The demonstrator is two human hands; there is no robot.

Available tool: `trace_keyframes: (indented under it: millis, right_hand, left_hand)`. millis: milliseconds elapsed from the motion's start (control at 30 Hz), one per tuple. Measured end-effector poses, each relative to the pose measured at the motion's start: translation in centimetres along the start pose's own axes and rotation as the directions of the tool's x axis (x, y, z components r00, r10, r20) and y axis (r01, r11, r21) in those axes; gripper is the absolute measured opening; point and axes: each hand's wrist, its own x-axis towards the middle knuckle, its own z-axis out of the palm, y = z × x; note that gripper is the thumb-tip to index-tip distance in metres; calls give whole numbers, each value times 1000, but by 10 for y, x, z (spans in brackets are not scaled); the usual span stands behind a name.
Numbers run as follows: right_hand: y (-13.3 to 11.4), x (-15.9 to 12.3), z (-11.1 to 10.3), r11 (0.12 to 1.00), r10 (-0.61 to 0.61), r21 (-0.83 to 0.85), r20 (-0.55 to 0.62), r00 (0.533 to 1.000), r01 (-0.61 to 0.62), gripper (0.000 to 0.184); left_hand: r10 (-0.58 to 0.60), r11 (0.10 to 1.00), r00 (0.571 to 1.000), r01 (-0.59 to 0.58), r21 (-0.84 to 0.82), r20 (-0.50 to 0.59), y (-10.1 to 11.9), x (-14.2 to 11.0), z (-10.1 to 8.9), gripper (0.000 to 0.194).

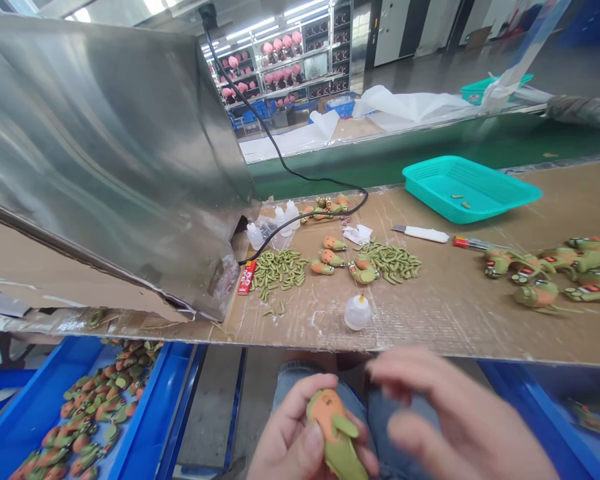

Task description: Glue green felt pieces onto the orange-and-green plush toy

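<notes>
Toy (334, 430) low over my lap, below table (450, 300) edge, gripped in my left hand (293, 437). My right hand (455, 417) beside it, blurred, fingers loosely spread, holding nothing I can see. Glue bottle (357, 311) on table above.

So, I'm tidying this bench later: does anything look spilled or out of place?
A few green pieces lie strayed from the pile, and whitish smears mark the cardboard beside the small bottle.

Bare cardboard table (455, 313) lies open between the glue bottle (357, 312) and the toy pile (550, 273) at right. The metal hood (105, 153) blocks the left side; green pieces (280, 270) crowd the middle.
</notes>
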Motion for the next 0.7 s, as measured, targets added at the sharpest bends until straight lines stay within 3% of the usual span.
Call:
trace_keyframes:
  millis: [100, 200, 300, 467, 600, 633, 700]
  right_hand:
    - [41, 17, 11, 978, 176, -57, -289, 941, -201, 36]
    - [76, 33, 29, 974, 209, -34, -231, 950, -222, 48]
    - [89, 40, 41, 970, 240, -12, -151, 959, -244, 39]
    - [59, 27, 27, 955, 238, 185, -13, 971, -231, 35]
    - [22, 7, 10, 806, 347, 463, 137, 928, -370, 40]
    - [15, 3, 9, 783, 366, 484, 151, 918, -392, 37]
    - [6, -1, 13, 820, 373, 428, 105, 922, -381, 30]
  left_hand:
    - [-25, 998, 995, 31, -60, 92, 4, 2, -4, 30]
    - [-6, 998, 988, 15, -60, 155, 4, 1, -7, 32]
    - [16, 998, 985, -5, -64, 172, 3, 0, -10, 28]
    - [99, 995, 991, -98, -20, 91, 3, -1, -13, 22]
    - [149, 989, 989, -149, -19, 5, 7, -1, -13, 23]
    - [144, 989, 990, -144, -34, -2, 7, -1, -12, 24]
    - [119, 991, 993, -119, -61, 4, 6, -1, -11, 26]
